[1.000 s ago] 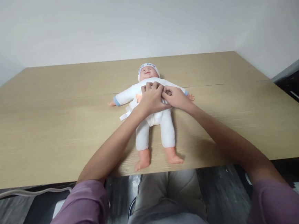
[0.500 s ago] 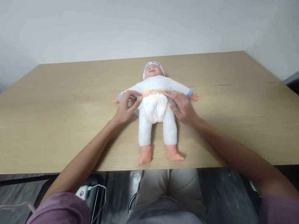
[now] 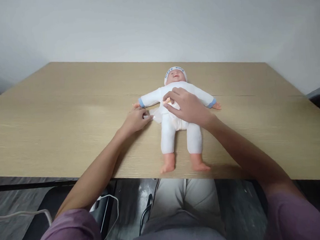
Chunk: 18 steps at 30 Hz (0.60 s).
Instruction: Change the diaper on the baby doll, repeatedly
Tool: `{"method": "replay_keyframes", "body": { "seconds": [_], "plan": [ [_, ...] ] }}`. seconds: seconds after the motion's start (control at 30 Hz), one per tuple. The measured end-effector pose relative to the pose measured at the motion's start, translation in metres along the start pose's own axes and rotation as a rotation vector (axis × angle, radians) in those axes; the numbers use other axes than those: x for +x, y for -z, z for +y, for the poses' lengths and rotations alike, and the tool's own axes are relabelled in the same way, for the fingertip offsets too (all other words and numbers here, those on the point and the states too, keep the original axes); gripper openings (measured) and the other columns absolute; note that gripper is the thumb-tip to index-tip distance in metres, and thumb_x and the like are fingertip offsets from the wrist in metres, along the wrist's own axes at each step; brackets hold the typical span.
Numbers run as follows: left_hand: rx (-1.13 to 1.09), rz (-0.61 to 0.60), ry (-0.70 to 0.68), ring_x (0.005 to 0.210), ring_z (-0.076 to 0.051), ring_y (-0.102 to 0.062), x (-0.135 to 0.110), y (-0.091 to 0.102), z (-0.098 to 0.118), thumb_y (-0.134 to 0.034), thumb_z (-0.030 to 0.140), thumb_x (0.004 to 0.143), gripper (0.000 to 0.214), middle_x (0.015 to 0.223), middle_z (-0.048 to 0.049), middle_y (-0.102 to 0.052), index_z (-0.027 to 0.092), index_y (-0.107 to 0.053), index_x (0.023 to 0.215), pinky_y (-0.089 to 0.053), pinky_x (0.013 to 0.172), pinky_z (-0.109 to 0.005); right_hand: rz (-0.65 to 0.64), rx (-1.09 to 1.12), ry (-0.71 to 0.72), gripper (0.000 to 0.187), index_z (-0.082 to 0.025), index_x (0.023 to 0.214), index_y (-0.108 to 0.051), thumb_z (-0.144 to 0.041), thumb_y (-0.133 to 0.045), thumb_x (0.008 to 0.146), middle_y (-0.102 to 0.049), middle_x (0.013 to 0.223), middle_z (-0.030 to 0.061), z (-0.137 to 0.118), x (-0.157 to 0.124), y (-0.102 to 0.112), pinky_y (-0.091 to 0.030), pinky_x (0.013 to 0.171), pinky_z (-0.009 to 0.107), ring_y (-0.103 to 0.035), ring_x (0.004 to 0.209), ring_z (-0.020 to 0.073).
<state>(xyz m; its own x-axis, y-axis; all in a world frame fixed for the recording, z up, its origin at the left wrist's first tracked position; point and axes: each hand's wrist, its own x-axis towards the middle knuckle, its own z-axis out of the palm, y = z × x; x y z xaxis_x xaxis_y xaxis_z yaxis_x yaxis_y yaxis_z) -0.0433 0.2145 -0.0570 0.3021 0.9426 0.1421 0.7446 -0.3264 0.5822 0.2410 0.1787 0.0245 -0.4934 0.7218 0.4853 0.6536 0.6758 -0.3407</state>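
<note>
A baby doll [image 3: 171,88] in a white suit and a printed white cap lies on its back, arms spread and feet towards me. Around its hips is a white diaper [image 3: 179,124] with an orange waistband, partly covered by my right hand. My left hand [image 3: 135,120] pinches the end of the diaper's thin side wing [image 3: 156,115], pulled out to the left of the doll's hip. My right hand [image 3: 187,106] reaches across the doll's belly, thumb and fingers curled at the left end of the front waistband.
The doll lies on a light wooden table [image 3: 81,137], near its front edge. A pale wall [image 3: 152,24] rises behind it. Below the edge, a white cable [image 3: 23,214] runs past a black chair [image 3: 35,226] on the left.
My right hand has moved left from the diaper's right side to its left front. My left hand has drawn the side wing outward. The view has shifted slightly.
</note>
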Motion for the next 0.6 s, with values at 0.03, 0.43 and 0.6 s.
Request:
{"method": "replay_keyframes", "body": {
  "seconds": [0.03, 0.43, 0.6],
  "plan": [
    [-0.092, -0.011, 0.025, 0.085, -0.028, -0.060, 0.000, 0.003, 0.001, -0.073, 0.059, 0.090, 0.043, 0.079, -0.0063, -0.064, 0.024, -0.056, 0.070, -0.050, 0.082, -0.041, -0.033, -0.026, -0.013, 0.021, -0.029, 0.113, -0.075, -0.045, -0.062, 0.111, -0.069, 0.108, 0.0085, 0.001, 0.007, -0.004, -0.055, 0.089, 0.045, -0.065, 0.103, 0.0307],
    [-0.670, -0.025, -0.015, 0.071, -0.017, -0.049, 0.047, 0.002, 0.080, -0.074, 0.063, 0.096, 0.054, 0.072, -0.0022, -0.054, 0.021, -0.055, 0.068, -0.041, 0.072, -0.034, -0.037, 0.070, -0.165, 0.055, -0.022, 0.145, -0.069, -0.045, -0.082, 0.097, -0.079, 0.120, 0.0104, 0.018, 0.017, -0.020, -0.056, 0.096, 0.048, -0.073, 0.112, 0.0351],
    [-0.782, 0.090, -0.060, 0.078, -0.020, -0.056, 0.051, -0.030, 0.081, -0.061, 0.074, 0.102, 0.053, 0.083, -0.0041, -0.060, 0.022, -0.064, 0.090, -0.048, 0.074, -0.035, 0.003, 0.147, -0.251, 0.044, -0.023, 0.152, -0.066, -0.030, -0.057, 0.110, -0.079, 0.099, 0.0042, 0.027, 0.021, -0.023, -0.055, 0.085, 0.041, -0.073, 0.087, 0.0264]
  ]
}}
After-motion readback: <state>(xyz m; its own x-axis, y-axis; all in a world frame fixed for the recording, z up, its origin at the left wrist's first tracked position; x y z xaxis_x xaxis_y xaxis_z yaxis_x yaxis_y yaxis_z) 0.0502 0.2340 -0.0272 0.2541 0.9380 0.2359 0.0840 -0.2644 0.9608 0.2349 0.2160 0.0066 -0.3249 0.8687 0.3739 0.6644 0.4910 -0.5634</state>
